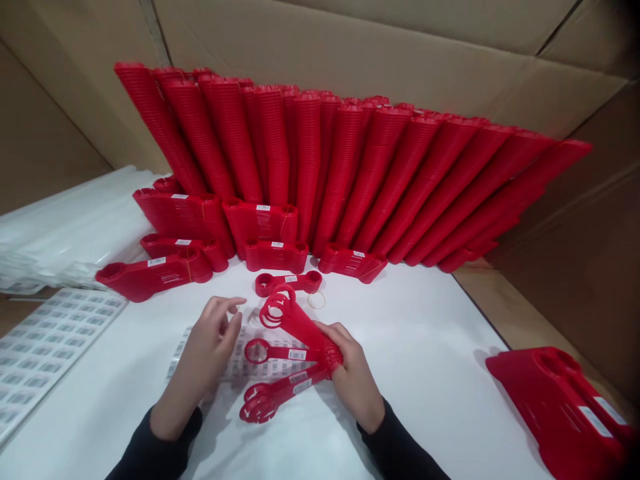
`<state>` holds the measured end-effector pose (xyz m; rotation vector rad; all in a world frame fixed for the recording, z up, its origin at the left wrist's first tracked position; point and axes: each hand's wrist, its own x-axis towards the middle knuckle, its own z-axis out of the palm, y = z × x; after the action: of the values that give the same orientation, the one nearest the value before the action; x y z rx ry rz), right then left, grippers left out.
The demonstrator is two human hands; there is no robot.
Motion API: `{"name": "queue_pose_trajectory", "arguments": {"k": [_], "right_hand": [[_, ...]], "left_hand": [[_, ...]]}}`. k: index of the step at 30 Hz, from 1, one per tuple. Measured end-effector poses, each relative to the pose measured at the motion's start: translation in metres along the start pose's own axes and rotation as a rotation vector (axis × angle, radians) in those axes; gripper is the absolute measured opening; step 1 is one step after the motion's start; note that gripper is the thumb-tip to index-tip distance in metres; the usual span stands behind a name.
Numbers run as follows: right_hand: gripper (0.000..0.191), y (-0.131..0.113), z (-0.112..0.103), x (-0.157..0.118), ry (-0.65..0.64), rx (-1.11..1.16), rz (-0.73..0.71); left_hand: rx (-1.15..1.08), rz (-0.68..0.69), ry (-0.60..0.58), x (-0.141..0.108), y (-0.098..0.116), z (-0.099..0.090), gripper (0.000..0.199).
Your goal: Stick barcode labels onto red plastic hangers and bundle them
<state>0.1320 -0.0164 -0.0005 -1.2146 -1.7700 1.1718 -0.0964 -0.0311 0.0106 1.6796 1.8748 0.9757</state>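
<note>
My right hand (353,370) is closed round one end of several flat red plastic pieces with ring-shaped ends (295,320), which spread out like a fan to the left. White barcode labels (297,355) show on the middle piece and on the lower ones. My left hand (215,337) hovers left of the fan, thumb and index finger apart, with nothing visible between them. Beneath the hands lies a sheet of barcode labels (235,363), partly hidden by the fan and my left hand. Just beyond the fan are a small labelled red stack (289,283) and a loose rubber band (317,300).
Tall stacks of red pieces (345,167) lean along the back of the white table (425,373). Shorter labelled bundles (160,277) stand before them. Clear plastic bags (75,220) and another label sheet (50,347) lie left; a labelled red bundle (555,407) sits right. Cardboard walls (350,47) surround everything.
</note>
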Motion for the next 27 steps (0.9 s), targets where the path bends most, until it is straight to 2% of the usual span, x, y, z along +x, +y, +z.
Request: {"name": "queue_pose_trajectory", "arguments": {"k": [2,4,10,15,19,23,27], "right_hand": [[0.061,0.002,0.003,0.0,-0.013,0.002,0.002],[0.061,0.005,0.005,0.0,-0.014,0.0,0.007],[0.063,0.011,0.007,0.002,-0.008,-0.028,0.034],[0.063,0.009,0.008,0.002,0.005,-0.062,0.061],[0.062,0.006,0.009,0.002,0.016,-0.09,0.077],[0.062,0.003,0.01,0.002,0.026,-0.112,0.098],[0.057,-0.002,0.01,0.002,0.017,-0.119,0.1]], "left_hand": [[0.204,0.013,-0.077,0.003,-0.008,0.003,0.032],[0.312,0.039,-0.151,0.003,-0.014,0.008,0.032],[0.315,-0.011,-0.219,0.002,-0.017,0.008,0.024],[0.14,0.025,-0.25,0.003,-0.011,-0.01,0.02],[-0.101,0.052,-0.227,-0.002,0.009,-0.018,0.021],[-0.235,-0.015,-0.22,-0.011,0.03,-0.003,0.022],[-0.314,-0.076,-0.205,-0.016,0.039,0.017,0.027]]}}
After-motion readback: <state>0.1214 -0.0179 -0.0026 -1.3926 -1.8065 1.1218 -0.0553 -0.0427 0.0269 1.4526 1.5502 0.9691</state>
